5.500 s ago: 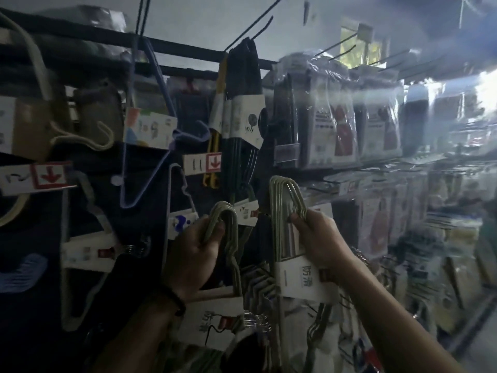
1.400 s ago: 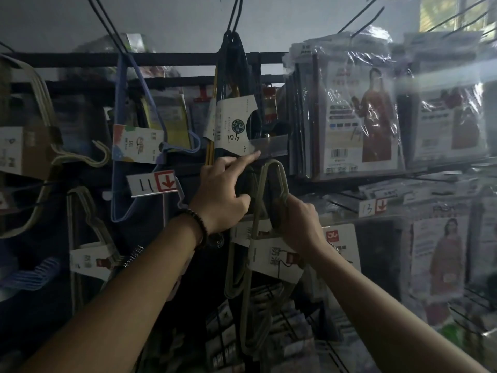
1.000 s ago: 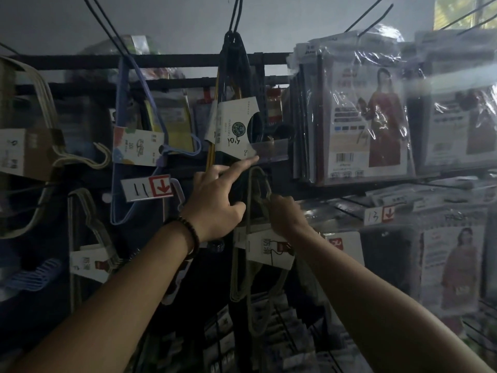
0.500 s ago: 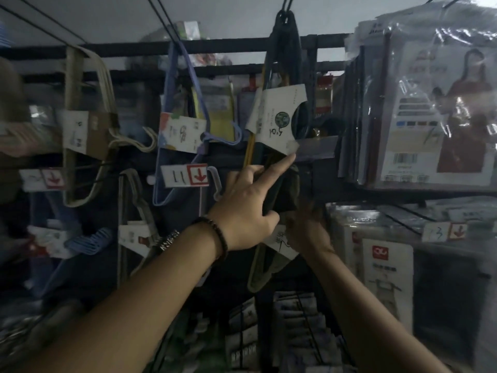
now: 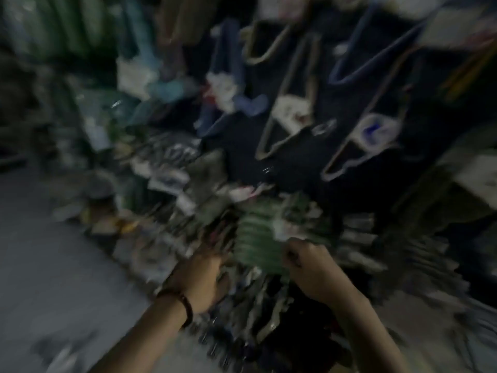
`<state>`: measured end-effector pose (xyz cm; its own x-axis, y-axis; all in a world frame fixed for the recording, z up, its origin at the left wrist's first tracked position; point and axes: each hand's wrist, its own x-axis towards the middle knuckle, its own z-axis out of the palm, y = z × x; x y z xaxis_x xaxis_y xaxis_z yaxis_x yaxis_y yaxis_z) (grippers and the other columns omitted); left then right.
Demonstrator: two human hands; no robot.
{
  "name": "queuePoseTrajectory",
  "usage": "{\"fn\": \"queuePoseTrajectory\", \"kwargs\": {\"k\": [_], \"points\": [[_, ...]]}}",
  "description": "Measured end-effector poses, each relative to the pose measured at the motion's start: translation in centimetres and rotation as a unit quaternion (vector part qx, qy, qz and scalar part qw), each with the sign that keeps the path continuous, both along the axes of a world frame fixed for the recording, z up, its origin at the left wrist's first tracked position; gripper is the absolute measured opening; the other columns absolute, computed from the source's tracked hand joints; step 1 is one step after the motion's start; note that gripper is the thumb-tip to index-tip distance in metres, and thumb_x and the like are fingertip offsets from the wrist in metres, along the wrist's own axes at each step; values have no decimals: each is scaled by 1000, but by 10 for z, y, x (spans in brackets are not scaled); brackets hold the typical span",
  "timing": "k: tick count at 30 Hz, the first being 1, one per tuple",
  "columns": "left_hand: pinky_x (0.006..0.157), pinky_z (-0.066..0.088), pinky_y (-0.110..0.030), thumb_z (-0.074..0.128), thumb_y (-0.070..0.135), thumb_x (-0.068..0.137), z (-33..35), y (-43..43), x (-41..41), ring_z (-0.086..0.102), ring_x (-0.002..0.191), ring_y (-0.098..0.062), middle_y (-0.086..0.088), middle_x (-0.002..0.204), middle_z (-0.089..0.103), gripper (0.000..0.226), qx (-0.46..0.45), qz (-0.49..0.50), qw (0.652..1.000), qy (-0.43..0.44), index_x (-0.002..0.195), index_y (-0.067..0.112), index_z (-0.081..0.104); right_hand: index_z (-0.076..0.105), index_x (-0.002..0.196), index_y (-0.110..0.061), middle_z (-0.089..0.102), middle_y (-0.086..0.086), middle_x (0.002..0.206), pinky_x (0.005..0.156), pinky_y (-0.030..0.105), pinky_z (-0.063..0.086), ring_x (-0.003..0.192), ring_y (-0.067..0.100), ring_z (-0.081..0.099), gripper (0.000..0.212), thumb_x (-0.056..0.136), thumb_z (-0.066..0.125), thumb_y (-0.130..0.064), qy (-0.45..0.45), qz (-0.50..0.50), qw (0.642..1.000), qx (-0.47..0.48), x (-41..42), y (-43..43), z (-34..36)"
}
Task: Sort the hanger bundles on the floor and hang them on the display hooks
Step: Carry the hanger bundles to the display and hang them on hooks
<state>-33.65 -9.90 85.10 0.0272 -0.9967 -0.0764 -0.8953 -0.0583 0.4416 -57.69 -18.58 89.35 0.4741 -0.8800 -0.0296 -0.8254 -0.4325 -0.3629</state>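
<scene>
Reaching down into the hanger pile with both hands, heavy motion blur throughout. Left hand at the left edge of a green hanger bundle, fingers pointing forward into the clutter; can't tell whether gripping anything. Dark beaded bracelet on that wrist. Right hand just right of the same bundle, knuckles up, fingers apparently curled at its edge — grip not confirmable through the blur. Green hanger bundle low in the pile, between the two hands, at the foot of the display. Grey floor off to the left. Hanging above on the dark display — beige hanger bundle with white label, blue hanger upper right, pale hanger bundle with blue-marked label.
</scene>
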Motion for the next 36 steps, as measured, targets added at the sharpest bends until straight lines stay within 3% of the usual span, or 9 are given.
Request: {"fn": "queuePoseTrajectory", "kwargs": {"k": [2,5,10,13,18,22,25,32,36], "points": [[75,54,-33,50,39,103,-49,51,44,60,87,-15,5,119,67,31,75,71,995,1,131,32,61,62,96,-21,69,-2,90,63,27,42,85,22,66,16,105,55,-32,38,61,995,69,54,15,-40],[105,48,-43,47,47,102,-119,138,99,58,125,-26,3,139,60,37,205,167,964,24,135,35,56,65,114,-13,71,7,108,78,33,49,99,26,68,28,107,53,-38,75,147,970,176,133,54,-99],[92,51,-35,41,50,92,-207,288,152,64,117,-31,-1,127,69,42,308,332,890,48,116,27,66,67,122,-18,72,6,121,85,28,49,109,24,67,33,103,59,-44,134,246,920,272,240,134,-201],[94,54,-39,40,53,95,-239,364,154,67,111,-31,-1,116,71,45,340,455,816,108,112,23,69,66,126,-23,70,5,124,86,28,51,109,22,67,36,101,59,-47,180,294,884,317,285,183,-248],[92,55,-35,52,36,102,-256,426,144,69,108,-30,-8,114,74,32,351,580,711,187,115,14,72,61,133,-22,66,7,128,96,37,55,107,21,66,42,102,56,-49,264,375,805,377,337,237,-302],[88,56,-33,45,36,105,-270,420,139,70,98,-25,-8,110,75,33,332,622,684,189,115,15,68,58,137,-22,63,7,133,99,40,53,113,24,63,44,102,55,-49,311,441,757,368,375,241,-342],[90,57,-33,41,35,109,-277,398,143,69,104,-24,-7,115,72,30,347,633,660,206,123,21,64,57,138,-20,62,8,134,97,38,54,111,24,63,45,103,54,-48,345,471,726,364,406,228,-368],[89,57,-30,54,33,104,-348,370,183,64,97,-10,5,114,71,18,253,683,604,323,117,29,65,60,134,-17,65,8,131,88,30,50,107,22,63,39,105,54,-42,362,469,735,331,486,201,-425],[90,59,-41,56,37,100,-412,370,234,67,101,-20,0,114,71,24,224,690,579,372,118,24,66,65,126,-20,65,7,128,82,28,45,100,19,60,33,104,56,-43,386,448,731,340,532,206,-476]]}}
